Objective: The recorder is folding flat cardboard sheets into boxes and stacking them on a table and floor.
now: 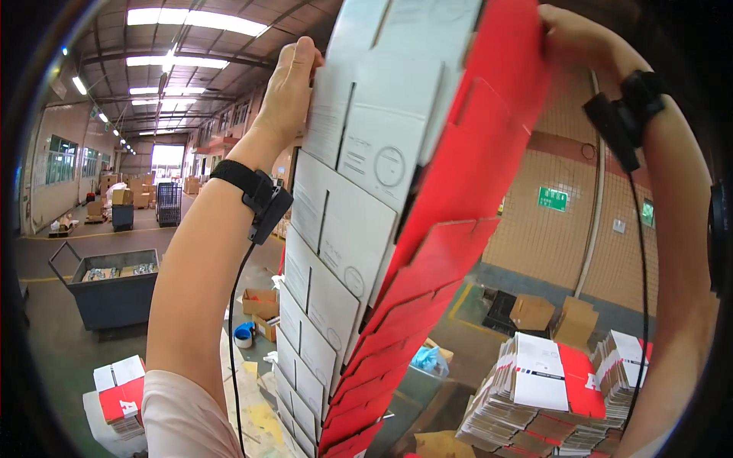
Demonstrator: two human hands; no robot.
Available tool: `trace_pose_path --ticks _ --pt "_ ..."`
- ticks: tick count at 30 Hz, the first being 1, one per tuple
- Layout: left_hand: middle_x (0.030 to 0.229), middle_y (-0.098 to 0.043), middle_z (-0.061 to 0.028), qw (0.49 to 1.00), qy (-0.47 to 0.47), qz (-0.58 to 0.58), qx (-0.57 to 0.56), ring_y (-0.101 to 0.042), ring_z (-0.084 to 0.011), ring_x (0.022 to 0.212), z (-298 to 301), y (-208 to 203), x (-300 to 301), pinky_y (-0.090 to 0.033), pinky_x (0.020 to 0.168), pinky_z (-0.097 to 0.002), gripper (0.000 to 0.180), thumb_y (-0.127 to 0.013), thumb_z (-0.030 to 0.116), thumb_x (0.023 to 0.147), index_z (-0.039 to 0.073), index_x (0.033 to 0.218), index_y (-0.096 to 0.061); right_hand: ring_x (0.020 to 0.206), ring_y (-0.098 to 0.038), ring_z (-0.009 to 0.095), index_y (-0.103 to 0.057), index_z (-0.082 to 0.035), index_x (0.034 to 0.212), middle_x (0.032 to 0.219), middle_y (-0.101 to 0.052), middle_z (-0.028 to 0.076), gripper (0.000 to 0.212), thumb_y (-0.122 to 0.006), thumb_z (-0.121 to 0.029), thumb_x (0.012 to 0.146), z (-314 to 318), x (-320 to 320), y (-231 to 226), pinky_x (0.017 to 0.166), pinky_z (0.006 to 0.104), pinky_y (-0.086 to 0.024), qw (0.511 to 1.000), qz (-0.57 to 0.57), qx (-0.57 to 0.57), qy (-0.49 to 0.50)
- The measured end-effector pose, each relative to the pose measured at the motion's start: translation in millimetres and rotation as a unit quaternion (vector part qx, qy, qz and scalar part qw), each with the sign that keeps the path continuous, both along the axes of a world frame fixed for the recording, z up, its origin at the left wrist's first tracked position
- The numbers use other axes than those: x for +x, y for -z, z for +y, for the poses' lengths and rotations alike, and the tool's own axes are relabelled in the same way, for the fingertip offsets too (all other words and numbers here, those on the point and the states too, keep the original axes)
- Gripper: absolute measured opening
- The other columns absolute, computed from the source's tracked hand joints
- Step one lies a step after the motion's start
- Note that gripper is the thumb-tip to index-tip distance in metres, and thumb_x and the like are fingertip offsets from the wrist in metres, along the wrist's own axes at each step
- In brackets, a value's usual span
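Both hands (286,91) (569,34) grip red/white flat cartons (382,229); green sign (552,198) behind.

The tall stack of flattened cartons (366,252) runs out past the top and bottom edges. It hides the right hand (569,34) fingers (only the knuckles show). Contents of the far grey bin (114,294) are too small to tell.

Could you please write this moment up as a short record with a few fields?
Setting: warehouse hall with a concrete floor
Left hand: raised, gripping the left edge of a tall stack of flat cartons
Right hand: raised, gripping the stack's upper right edge
Stack: white and red flattened boxes, fanned, leaning, running from top to bottom of the view
Wrists: black strap with cable on each
Nearby: more flat carton piles lower right, grey wheeled bin at left, brown boxes by the wall
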State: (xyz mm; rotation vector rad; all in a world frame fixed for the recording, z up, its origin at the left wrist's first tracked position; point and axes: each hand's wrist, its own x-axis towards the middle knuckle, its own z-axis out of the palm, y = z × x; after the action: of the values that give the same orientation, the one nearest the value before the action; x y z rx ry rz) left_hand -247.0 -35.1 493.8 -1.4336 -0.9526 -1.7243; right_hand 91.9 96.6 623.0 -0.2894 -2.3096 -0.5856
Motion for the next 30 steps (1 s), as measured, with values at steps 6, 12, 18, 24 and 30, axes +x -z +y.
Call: trace_pose_path --ticks 6,12,18,24,30 --pt "0.119 -0.050 -0.0272 0.935 -0.285 0.065 0.200 -0.047 -0.0363 0.112 -12 14 4 -0.036 0.095 -0.0452 0.067 -0.037 0.057 0.099 -0.004 0.123 -0.049 0.104 -0.060 0.026 -0.060 0.004 0.114 0.106 -0.066 0.013 0.044 -0.055 0.010 0.071 22 -60 85 0.091 0.0369 -0.046 0.895 0.264 0.141 -0.330" --pt "0.139 -0.046 -0.0234 0.881 -0.397 0.228 -0.116 -0.041 -0.0371 0.132 -55 202 150 -0.026 0.111 -0.0477 0.056 -0.054 0.049 0.092 0.004 0.127 -0.054 0.111 -0.058 0.018 -0.046 -0.006 0.138 0.124 -0.058 0.006 0.052 -0.056 -0.034 0.096 140 54 287 0.088 0.0308 -0.048 0.792 0.026 -0.522 -0.316" --pt "0.150 -0.031 -0.0286 0.889 -0.367 0.176 -0.212 -0.038 -0.0430 0.135 -23 284 127 -0.030 0.106 -0.0461 0.052 -0.067 0.015 0.084 0.005 0.133 -0.054 0.090 -0.064 0.015 -0.056 0.003 0.116 0.098 -0.066 0.010 0.033 -0.064 0.004 0.084 94 207 610 0.076 0.0288 -0.053 0.678 0.077 -0.731 -0.003" --pt "0.126 -0.053 -0.0273 0.858 0.176 -0.018 -0.482 -0.049 -0.0372 0.124 -17 416 198 -0.034 0.107 -0.0460 0.039 -0.058 0.008 0.089 -0.008 0.124 -0.051 0.099 -0.064 0.034 -0.056 0.005 0.119 0.108 -0.065 0.025 0.047 -0.063 -0.032 0.091 16 346 805 0.086 0.0393 -0.049 0.752 0.113 -0.576 0.300" --pt "0.129 -0.053 -0.0250 0.732 0.143 -0.267 -0.610 -0.051 -0.0321 0.123 44 711 242 -0.038 0.105 -0.0374 0.049 -0.048 0.016 0.099 -0.010 0.137 -0.034 0.113 -0.053 0.047 -0.048 0.008 0.126 0.124 -0.053 0.033 0.056 -0.058 -0.035 0.092 -27 247 821 0.094 0.0463 -0.044 0.646 0.179 -0.659 0.341"
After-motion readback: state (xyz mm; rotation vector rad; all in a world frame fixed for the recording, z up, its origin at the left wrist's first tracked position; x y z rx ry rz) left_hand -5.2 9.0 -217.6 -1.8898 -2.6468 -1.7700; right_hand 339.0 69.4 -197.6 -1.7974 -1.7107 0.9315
